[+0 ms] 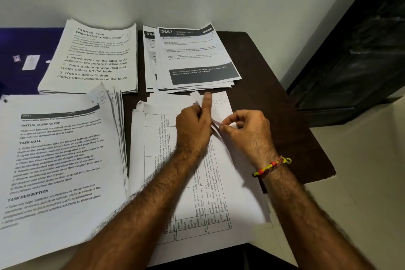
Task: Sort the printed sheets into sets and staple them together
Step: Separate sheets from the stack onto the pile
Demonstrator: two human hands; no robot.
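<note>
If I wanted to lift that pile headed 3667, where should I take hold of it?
Grip the 3667 pile at its near right corner, coming from the right. There the fanned sheet edges lie over bare dark table, while its left side overlaps another pile.

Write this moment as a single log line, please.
step: sorting | left hand: holds sheet corner | right hand: pinches same corner | stapler: not seen

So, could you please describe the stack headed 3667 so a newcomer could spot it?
Start at the dark brown table by the wall. The 3667 stack lies at its far edge, beyond both hands. Unlike its neighbours, its top sheet carries dark bands at top and bottom.
</note>
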